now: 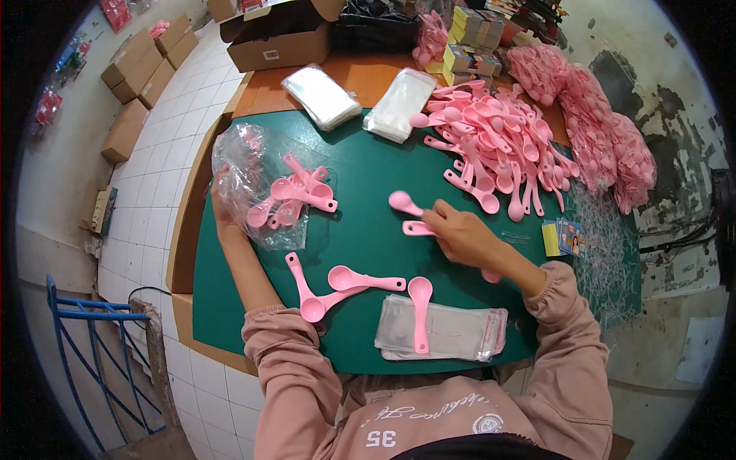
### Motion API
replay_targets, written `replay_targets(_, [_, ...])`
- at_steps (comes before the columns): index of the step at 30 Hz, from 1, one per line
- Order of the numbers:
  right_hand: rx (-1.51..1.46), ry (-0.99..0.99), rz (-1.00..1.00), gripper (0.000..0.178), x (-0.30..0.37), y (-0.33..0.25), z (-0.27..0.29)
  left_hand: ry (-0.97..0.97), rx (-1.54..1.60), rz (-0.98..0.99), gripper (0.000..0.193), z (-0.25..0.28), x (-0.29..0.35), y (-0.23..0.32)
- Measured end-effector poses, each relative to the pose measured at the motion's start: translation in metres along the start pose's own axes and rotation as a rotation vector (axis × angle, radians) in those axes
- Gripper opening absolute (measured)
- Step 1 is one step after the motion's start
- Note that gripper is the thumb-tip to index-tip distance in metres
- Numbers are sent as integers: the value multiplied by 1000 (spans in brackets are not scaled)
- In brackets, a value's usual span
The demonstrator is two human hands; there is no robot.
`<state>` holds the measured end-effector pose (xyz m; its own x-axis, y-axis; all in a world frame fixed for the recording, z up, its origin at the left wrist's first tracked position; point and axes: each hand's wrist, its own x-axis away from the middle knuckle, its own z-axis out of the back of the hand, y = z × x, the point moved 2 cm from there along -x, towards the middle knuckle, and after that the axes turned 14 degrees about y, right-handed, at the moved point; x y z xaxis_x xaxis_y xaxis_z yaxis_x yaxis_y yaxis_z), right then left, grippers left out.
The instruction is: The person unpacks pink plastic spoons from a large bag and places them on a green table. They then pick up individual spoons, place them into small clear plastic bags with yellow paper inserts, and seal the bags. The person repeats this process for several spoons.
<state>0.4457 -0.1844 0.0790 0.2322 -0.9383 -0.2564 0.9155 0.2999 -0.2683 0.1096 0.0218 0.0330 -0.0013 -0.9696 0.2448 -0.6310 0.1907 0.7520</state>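
A green-topped table [356, 172] is standing on a white-tiled floor [138, 253], an open cardboard box [276, 57] sitting at the far end. The left hand [221, 193] is touching a clear bag [257, 170], its grip hidden; several pink spoons [313, 199] are lying in or on it, unclear which. The right hand [462, 234] is grasping two pink spoons [401, 202] over the table, smooth and hole-handled, near a large spoon heap [510, 142].

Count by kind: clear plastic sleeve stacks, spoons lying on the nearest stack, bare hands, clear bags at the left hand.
Clear plastic sleeve stacks: 3
Pink measuring spoon on the nearest stack: 1
Left hand, right hand: 2
Clear plastic bag at the left hand: 1
Total: 7
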Motion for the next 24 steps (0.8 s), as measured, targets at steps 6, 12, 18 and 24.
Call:
replay_targets(6, [-458, -228, 415, 29, 27, -57, 44, -5, -2, -14, 49, 2, 0, 4])
replay_targets(12, [-288, -141, 535, 15, 39, -58, 20, -9, 10, -2, 49, -1, 2, 3])
replay_targets(18, [-291, -35, 515, 11, 26, -46, 40, -2, 15, 18, 50, -4, 4, 2])
replay_targets(24, [129, 411, 43, 38, -31, 57, 118, 24, 27, 33, 50, 1, 9, 6])
